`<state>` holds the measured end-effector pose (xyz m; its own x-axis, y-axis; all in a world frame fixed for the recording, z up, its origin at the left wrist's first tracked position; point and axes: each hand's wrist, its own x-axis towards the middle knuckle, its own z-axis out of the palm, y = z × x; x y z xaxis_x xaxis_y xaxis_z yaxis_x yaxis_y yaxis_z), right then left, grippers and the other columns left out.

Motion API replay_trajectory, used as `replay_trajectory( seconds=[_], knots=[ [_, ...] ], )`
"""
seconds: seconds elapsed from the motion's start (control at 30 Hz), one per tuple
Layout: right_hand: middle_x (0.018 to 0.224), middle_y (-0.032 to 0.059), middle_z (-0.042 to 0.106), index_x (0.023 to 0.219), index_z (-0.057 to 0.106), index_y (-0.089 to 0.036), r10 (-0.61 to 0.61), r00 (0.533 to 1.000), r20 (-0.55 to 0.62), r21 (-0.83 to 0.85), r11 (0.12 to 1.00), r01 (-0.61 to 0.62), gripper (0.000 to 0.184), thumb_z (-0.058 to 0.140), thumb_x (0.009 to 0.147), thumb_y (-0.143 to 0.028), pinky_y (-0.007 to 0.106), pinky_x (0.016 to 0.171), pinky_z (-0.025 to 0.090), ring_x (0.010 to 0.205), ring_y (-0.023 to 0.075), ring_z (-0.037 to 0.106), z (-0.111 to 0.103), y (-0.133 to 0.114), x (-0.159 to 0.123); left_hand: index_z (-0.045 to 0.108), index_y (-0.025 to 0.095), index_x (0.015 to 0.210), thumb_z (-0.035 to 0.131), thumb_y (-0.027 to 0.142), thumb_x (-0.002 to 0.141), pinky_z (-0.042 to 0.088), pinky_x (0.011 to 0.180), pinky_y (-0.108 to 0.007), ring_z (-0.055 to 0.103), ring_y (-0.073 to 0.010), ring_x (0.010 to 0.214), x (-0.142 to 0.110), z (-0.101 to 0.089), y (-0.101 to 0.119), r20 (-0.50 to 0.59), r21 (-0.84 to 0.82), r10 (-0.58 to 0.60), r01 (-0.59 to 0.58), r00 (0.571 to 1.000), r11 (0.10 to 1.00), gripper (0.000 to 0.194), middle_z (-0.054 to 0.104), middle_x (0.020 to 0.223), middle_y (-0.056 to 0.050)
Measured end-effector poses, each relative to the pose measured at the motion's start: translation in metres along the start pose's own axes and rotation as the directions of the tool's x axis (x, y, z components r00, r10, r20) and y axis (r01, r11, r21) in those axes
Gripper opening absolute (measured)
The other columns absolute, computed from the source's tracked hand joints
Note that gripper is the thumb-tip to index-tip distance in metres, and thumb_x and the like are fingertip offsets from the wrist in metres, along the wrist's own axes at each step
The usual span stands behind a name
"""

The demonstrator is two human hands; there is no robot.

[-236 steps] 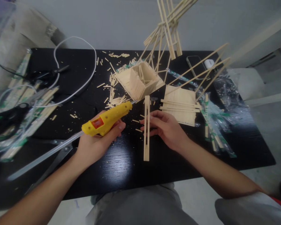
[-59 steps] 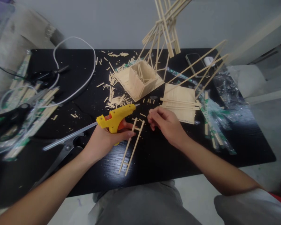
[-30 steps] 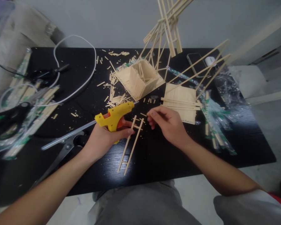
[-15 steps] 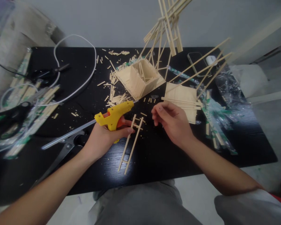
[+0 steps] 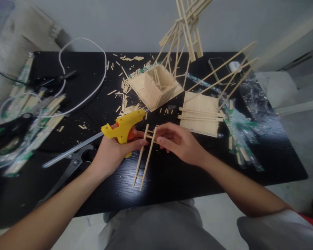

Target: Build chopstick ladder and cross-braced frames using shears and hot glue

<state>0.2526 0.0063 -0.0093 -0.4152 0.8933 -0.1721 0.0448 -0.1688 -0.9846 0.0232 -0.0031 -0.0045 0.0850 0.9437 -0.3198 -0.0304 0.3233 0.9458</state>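
My left hand (image 5: 108,156) is closed around a yellow hot glue gun (image 5: 123,126), with a long clear glue stick (image 5: 73,149) running out of its back. Its thumb and fingertips also pinch a small ladder-like frame of wooden chopsticks (image 5: 147,161), two long sticks joined by short rungs. The frame slants over the table toward me. My right hand (image 5: 184,144) is at the frame's upper right side, thumb and fingers closed at the right stick. Its fingertips are partly hidden. The gun's nozzle points away toward a box made of sticks (image 5: 159,90).
A stick square (image 5: 199,100) with long raised sticks stands right of the box. A tall stick structure (image 5: 185,31) rises behind. Short offcuts (image 5: 130,110) lie scattered. Scissors (image 5: 13,130), pliers (image 5: 75,162), wrapped chopsticks (image 5: 41,135), a white cable (image 5: 104,73) and a phone (image 5: 220,71) surround the work.
My right hand, apart from the frame half a second ago, has moved left to its right stick. The glue gun and frame have shifted slightly. Earlier, the frame stood upright at my right hand.
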Motion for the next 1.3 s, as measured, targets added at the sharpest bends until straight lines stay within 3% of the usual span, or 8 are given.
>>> replay_trajectory(
  seconds=[0.13, 0.23, 0.33, 0.6, 0.7, 0.8, 0.93, 1.3],
  knots=[
    [0.075, 0.0005, 0.067, 0.089, 0.070, -0.021, -0.132, 0.991, -0.013, -0.306, 0.944, 0.122, 0.031, 0.065, 0.105, -0.046, 0.028, 0.061, 0.047, 0.066, 0.0140, 0.060, 0.001, 0.000, -0.002, 0.068, 0.020, 0.090, 0.099, 0.029, 0.069, 0.065, 0.075, -0.028, 0.076, -0.0184, 0.079, 0.000, 0.000, -0.002, 0.008, 0.021, 0.016, -0.016, 1.000, 1.000, 0.038, 0.080, 0.089, -0.001],
    [0.071, -0.0014, 0.062, 0.081, 0.066, -0.020, -0.254, 0.967, 0.004, -0.402, 0.885, 0.234, 0.034, 0.060, 0.109, -0.039, 0.026, 0.061, 0.043, 0.064, 0.0123, 0.056, 0.001, 0.002, -0.002, 0.069, 0.020, 0.091, 0.100, 0.028, 0.069, 0.065, 0.076, -0.027, 0.077, -0.0190, 0.082, 0.000, 0.001, -0.003, 0.020, 0.001, 0.005, -0.005, 1.000, 1.000, 0.038, 0.081, 0.090, -0.001],
    [0.069, -0.0027, 0.061, 0.082, 0.066, -0.019, -0.266, 0.963, -0.041, -0.323, 0.916, 0.239, 0.032, 0.061, 0.109, -0.035, 0.024, 0.056, 0.042, 0.059, 0.0101, 0.054, 0.001, 0.003, -0.002, 0.069, 0.020, 0.091, 0.100, 0.027, 0.069, 0.065, 0.075, -0.029, 0.078, -0.0205, 0.084, 0.001, 0.002, -0.004, 0.016, -0.017, 0.007, -0.007, 1.000, 1.000, 0.038, 0.081, 0.091, -0.002],
    [0.068, -0.0030, 0.066, 0.086, 0.076, -0.019, -0.173, 0.921, -0.349, 0.017, 0.982, 0.190, 0.026, 0.077, 0.099, -0.041, 0.020, 0.047, 0.047, 0.053, 0.0083, 0.058, -0.005, 0.000, 0.007, 0.069, 0.021, 0.092, 0.100, 0.026, 0.071, 0.065, 0.082, -0.027, 0.079, -0.0189, 0.089, 0.002, -0.002, -0.007, 0.032, -0.042, 0.012, -0.011, 0.999, 0.999, 0.037, 0.083, 0.098, -0.002],
    [0.077, -0.0013, 0.072, 0.092, 0.079, -0.019, -0.124, 0.951, -0.284, 0.063, 0.987, 0.148, 0.025, 0.087, 0.090, -0.042, 0.020, 0.051, 0.054, 0.059, 0.0091, 0.062, -0.004, 0.001, 0.008, 0.069, 0.021, 0.091, 0.099, 0.026, 0.071, 0.065, 0.080, -0.028, 0.079, -0.0192, 0.088, 0.001, -0.002, -0.007, 0.024, -0.055, 0.008, -0.007, 1.000, 0.998, 0.037, 0.083, 0.097, -0.002],
    [0.085, 0.0018, 0.077, 0.095, 0.079, -0.018, 0.000, 0.993, -0.119, 0.161, 0.987, 0.019, 0.033, 0.092, 0.084, -0.046, 0.023, 0.057, 0.061, 0.070, 0.0132, 0.072, 0.001, 0.003, 0.006, 0.069, 0.021, 0.089, 0.099, 0.027, 0.071, 0.065, 0.081, -0.029, 0.078, -0.0192, 0.087, 0.000, -0.001, -0.006, 0.001, -0.024, 0.028, -0.028, 1.000, 0.999, 0.036, 0.083, 0.096, -0.002],
    [0.089, 0.0033, 0.081, 0.097, 0.078, -0.017, 0.139, 0.988, 0.073, 0.242, 0.958, -0.153, 0.037, 0.097, 0.078, -0.042, 0.025, 0.070, 0.066, 0.080, 0.0151, 0.077, 0.009, 0.006, 0.002, 0.069, 0.022, 0.087, 0.097, 0.025, 0.072, 0.066, 0.084, -0.031, 0.079, -0.0209, 0.089, 0.000, 0.001, -0.005, -0.004, -0.009, 0.038, -0.038, 0.999, 0.999, 0.032, 0.084, 0.097, -0.003],
    [0.081, 0.0020, 0.080, 0.091, 0.077, -0.017, 0.193, 0.977, 0.086, 0.271, 0.940, -0.210, 0.035, 0.097, 0.079, -0.044, 0.026, 0.068, 0.068, 0.073, 0.0149, 0.079, 0.012, 0.005, -0.001, 0.069, 0.020, 0.088, 0.096, 0.025, 0.072, 0.064, 0.084, -0.030, 0.078, -0.0190, 0.086, -0.001, 0.003, -0.004, -0.008, 0.015, 0.051, -0.051, 0.999, 0.999, 0.032, 0.083, 0.095, -0.003]
  ],
)
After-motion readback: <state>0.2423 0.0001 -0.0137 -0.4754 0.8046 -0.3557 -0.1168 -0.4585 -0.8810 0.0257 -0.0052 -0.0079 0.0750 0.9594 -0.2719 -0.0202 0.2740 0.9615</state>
